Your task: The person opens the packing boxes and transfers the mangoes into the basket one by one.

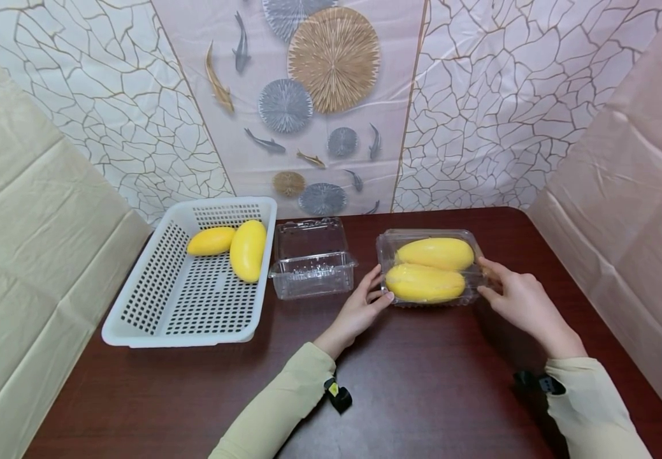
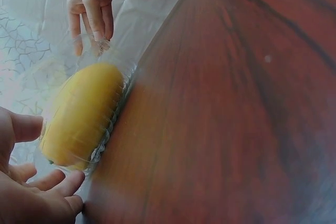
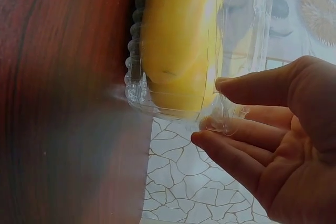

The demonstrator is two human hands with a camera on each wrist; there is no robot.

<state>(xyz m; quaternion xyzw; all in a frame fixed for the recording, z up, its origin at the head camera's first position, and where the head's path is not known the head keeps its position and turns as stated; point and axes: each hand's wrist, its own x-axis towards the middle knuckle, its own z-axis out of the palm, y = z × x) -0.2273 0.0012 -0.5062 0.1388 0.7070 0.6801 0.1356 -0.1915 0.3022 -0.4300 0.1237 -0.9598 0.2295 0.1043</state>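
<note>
A shut clear plastic clamshell box [image 1: 387,247] lies on the dark wooden table [image 1: 422,382]. Inside it are two yellow mangoes, one at the back [image 1: 435,253] and one at the front [image 1: 425,283]. My left hand [image 1: 381,287] touches the box's left end with fairly straight fingers; in the left wrist view that hand [image 2: 55,153] is spread beside the box [image 2: 113,114]. My right hand [image 1: 488,277] is at the right end. In the right wrist view its thumb and fingers [image 3: 207,111] pinch the box's rim [image 3: 223,114].
An empty clear clamshell box [image 1: 312,258] stands left of the filled one. Further left a white perforated basket [image 1: 136,319] holds two more mangoes [image 1: 211,241] [image 1: 248,250]. Patterned sheets wall in the table at the back and both sides.
</note>
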